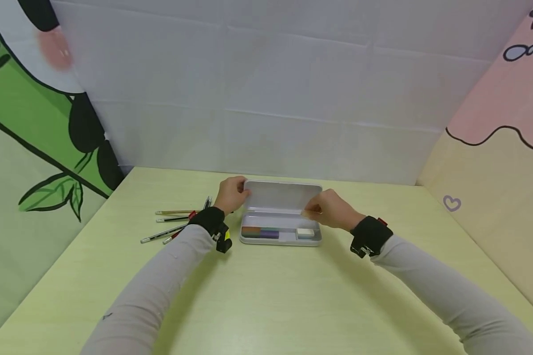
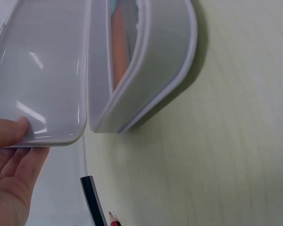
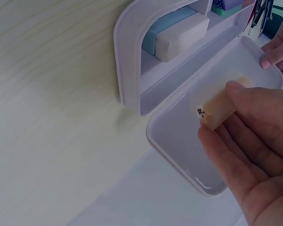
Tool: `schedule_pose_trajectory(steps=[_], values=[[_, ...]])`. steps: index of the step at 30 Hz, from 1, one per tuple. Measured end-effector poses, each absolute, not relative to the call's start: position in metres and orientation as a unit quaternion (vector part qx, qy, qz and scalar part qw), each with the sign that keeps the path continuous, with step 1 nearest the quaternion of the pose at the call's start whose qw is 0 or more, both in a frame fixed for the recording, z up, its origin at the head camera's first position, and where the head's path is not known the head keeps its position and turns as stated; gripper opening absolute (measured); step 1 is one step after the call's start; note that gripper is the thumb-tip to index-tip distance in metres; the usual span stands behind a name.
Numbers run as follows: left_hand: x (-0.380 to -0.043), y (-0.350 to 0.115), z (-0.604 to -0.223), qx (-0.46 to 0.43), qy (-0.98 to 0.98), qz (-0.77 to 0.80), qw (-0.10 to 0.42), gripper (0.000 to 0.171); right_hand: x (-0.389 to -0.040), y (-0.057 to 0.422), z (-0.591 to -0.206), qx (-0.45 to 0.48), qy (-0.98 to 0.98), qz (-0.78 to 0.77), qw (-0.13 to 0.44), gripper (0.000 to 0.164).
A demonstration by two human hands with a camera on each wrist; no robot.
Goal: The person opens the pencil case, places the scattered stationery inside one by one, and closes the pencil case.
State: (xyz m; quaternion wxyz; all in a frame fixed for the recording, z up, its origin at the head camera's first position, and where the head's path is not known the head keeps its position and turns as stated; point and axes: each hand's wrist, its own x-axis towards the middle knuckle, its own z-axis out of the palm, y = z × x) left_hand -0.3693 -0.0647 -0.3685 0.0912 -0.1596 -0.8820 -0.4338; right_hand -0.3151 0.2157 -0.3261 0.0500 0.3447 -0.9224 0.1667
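Observation:
A white pencil case stands on the table with its lid raised at the back. My left hand pinches the lid's left corner, thumb on the inner face and fingers behind. In front of the lid's right part, my right hand holds a small cream-and-orange piece with a tiny cartoon face, between thumb and fingers. Inside the case, a white eraser with a blue sleeve lies in the right compartment. Orange, green and purple items fill the left one.
Several pencils lie loosely on the table left of the case, partly hidden by the left wrist. Something yellow shows beside that wrist. A white sheet hangs behind the table, with printed cartoon panels on both sides.

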Motion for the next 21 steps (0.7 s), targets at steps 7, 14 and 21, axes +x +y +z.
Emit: schedule_pose_trajectory(steps=[7,14,21], values=[[-0.371,-0.065,-0.370,-0.158,-0.883,-0.432,0.097,0.022,-0.312,0.199,-0.330,0.369,-0.906,0.204,0.040,0.014],[-0.370,-0.066,-0.371,-0.161,-0.883,-0.430,0.100,0.026,-0.312,0.184,-0.335,0.385,-0.896,0.221,0.017,0.024],[-0.370,-0.065,-0.371,-0.164,-0.883,-0.428,0.101,0.027,-0.312,0.176,-0.342,0.405,-0.892,0.198,0.032,0.009]])
